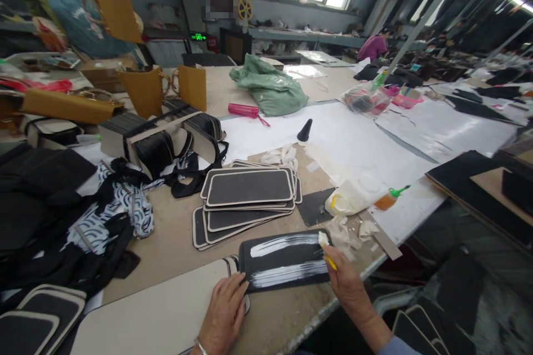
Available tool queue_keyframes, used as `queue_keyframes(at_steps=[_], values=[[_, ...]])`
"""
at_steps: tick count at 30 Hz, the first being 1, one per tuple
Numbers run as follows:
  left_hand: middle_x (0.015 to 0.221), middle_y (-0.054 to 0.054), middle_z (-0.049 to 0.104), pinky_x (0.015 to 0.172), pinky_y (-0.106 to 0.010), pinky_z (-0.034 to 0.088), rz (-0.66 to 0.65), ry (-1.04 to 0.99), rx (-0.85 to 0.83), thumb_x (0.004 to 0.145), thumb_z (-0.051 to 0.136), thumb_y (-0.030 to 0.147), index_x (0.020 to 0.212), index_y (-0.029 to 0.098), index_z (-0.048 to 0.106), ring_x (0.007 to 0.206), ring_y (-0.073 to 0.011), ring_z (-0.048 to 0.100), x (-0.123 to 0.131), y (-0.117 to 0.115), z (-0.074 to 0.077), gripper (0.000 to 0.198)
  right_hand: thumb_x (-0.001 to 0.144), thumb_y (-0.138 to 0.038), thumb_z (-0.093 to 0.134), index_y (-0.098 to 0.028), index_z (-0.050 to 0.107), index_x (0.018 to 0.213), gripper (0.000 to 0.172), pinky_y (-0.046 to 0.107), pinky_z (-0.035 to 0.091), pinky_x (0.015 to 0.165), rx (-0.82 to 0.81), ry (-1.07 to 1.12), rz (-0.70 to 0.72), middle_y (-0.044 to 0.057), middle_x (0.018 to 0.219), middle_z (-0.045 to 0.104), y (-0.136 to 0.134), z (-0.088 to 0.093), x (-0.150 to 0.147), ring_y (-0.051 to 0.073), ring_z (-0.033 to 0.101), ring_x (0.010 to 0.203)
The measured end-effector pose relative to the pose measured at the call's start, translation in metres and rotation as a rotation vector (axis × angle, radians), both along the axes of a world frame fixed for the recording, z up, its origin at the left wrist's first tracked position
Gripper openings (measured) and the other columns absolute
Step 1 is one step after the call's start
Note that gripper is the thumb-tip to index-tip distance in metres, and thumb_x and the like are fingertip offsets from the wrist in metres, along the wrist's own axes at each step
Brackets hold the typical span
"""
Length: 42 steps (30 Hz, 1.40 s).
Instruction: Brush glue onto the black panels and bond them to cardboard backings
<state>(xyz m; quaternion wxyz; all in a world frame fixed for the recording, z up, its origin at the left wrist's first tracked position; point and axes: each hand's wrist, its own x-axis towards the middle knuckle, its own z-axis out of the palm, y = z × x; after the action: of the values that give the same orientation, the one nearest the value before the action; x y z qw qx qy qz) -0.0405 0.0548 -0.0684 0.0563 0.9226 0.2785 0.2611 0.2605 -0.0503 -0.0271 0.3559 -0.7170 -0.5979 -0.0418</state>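
A black rounded panel [287, 259] lies at the table's front edge with two streaky bands of white glue across it. My right hand [347, 283] is closed round the yellow handle of a glue brush [331, 262]. Its white, glue-coated head touches the panel's upper right corner. My left hand [225, 305] lies flat, fingers stretched, on the edge of a long beige panel [154, 305], its fingertips at the black panel's left edge. Behind is a stack of dark panels with beige rims [250, 187]. A whitish glue container [353, 197] lies tipped to the right.
An orange bottle with a green nozzle [388, 198] stands at the right. Black and patterned fabric [95, 222] heaps at the left, below tan bags [144, 89]. Farther back are a black cone [305, 131], a pink tube [244, 110] and a green bag [275, 89]. Co-workers appear behind.
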Motion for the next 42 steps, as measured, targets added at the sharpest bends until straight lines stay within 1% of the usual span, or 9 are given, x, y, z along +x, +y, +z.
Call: queue_keyframes(at_steps=[3,7,10,13,17,21,30,36,42], values=[[0.109,-0.008,0.063,0.084,-0.036,0.049,-0.005,0.004,-0.004,0.078,0.043,0.01,0.108,0.019,0.057,0.101,-0.0193,0.057,-0.001,0.0,-0.001,0.034,0.088,-0.018,0.04,-0.018,0.05,0.117,0.031,0.036,0.05,0.085,0.004,-0.06,0.096,0.009,0.107,0.062,0.001,-0.008,0.006,0.019,0.058,0.1],[0.11,-0.009,0.063,0.085,-0.038,0.049,-0.008,0.017,-0.046,0.076,0.042,0.006,0.108,0.018,0.056,0.103,-0.0197,0.056,0.0,-0.002,0.001,0.037,0.089,-0.02,0.042,-0.018,0.052,0.114,0.028,0.036,0.053,0.079,0.052,-0.172,0.052,0.01,0.1,0.063,0.006,-0.013,0.01,0.02,0.061,0.092],[0.11,-0.01,0.062,0.087,-0.041,0.047,-0.001,0.009,-0.116,0.075,0.04,0.004,0.108,0.017,0.055,0.105,-0.0204,0.055,0.001,-0.004,0.004,0.039,0.088,-0.019,0.043,-0.018,0.053,0.114,0.028,0.036,0.052,0.08,0.037,-0.107,0.148,0.01,0.102,0.063,0.016,-0.009,-0.013,0.02,0.06,0.094],[0.11,-0.012,0.062,0.087,-0.044,0.047,0.003,0.004,-0.177,0.076,0.039,0.004,0.108,0.017,0.055,0.105,-0.0216,0.054,0.002,-0.004,0.007,0.037,0.087,-0.02,0.044,-0.019,0.054,0.111,0.026,0.033,0.051,0.083,0.023,0.132,0.225,0.008,0.104,0.063,0.03,0.005,-0.055,0.019,0.059,0.097],[0.109,-0.014,0.062,0.086,-0.047,0.048,-0.009,-0.004,-0.216,0.076,0.039,0.005,0.106,0.014,0.055,0.104,-0.0233,0.055,0.003,-0.004,0.009,0.035,0.088,-0.033,0.043,-0.017,0.056,0.101,0.024,0.032,0.054,0.072,-0.036,0.573,0.057,0.009,0.096,0.063,0.056,0.015,-0.1,0.018,0.064,0.078],[0.109,-0.013,0.062,0.087,-0.047,0.047,0.0,-0.032,-0.248,0.074,0.04,0.004,0.106,0.014,0.055,0.104,-0.0233,0.055,0.003,-0.004,0.009,0.037,0.085,-0.047,0.044,-0.016,0.055,0.095,0.034,0.035,0.054,0.068,-0.116,0.864,-0.091,0.008,0.084,0.065,0.072,0.007,-0.11,0.019,0.064,0.067],[0.11,-0.012,0.061,0.089,-0.046,0.045,0.013,-0.05,-0.268,0.071,0.042,0.003,0.107,0.015,0.054,0.106,-0.0229,0.053,0.002,-0.006,0.003,0.04,0.078,-0.058,0.046,-0.016,0.052,0.093,0.046,0.035,0.054,0.063,-0.113,0.951,-0.18,0.008,0.078,0.066,0.087,0.005,-0.113,0.021,0.064,0.065],[0.11,-0.012,0.061,0.09,-0.046,0.045,0.03,-0.058,-0.254,0.072,0.041,0.003,0.106,0.015,0.055,0.106,-0.0224,0.053,0.003,-0.008,0.001,0.039,0.077,-0.059,0.047,-0.016,0.055,0.091,0.046,0.036,0.052,0.068,-0.1,0.718,-0.324,0.008,0.075,0.066,0.066,0.017,-0.093,0.021,0.064,0.063],[0.11,-0.012,0.061,0.089,-0.046,0.046,0.006,-0.033,-0.208,0.075,0.039,0.003,0.106,0.014,0.055,0.106,-0.0228,0.054,0.001,-0.007,-0.002,0.037,0.078,-0.055,0.048,-0.017,0.055,0.093,0.041,0.035,0.054,0.064,-0.136,0.913,-0.223,0.008,0.083,0.066,0.049,0.01,-0.112,0.02,0.064,0.065]])
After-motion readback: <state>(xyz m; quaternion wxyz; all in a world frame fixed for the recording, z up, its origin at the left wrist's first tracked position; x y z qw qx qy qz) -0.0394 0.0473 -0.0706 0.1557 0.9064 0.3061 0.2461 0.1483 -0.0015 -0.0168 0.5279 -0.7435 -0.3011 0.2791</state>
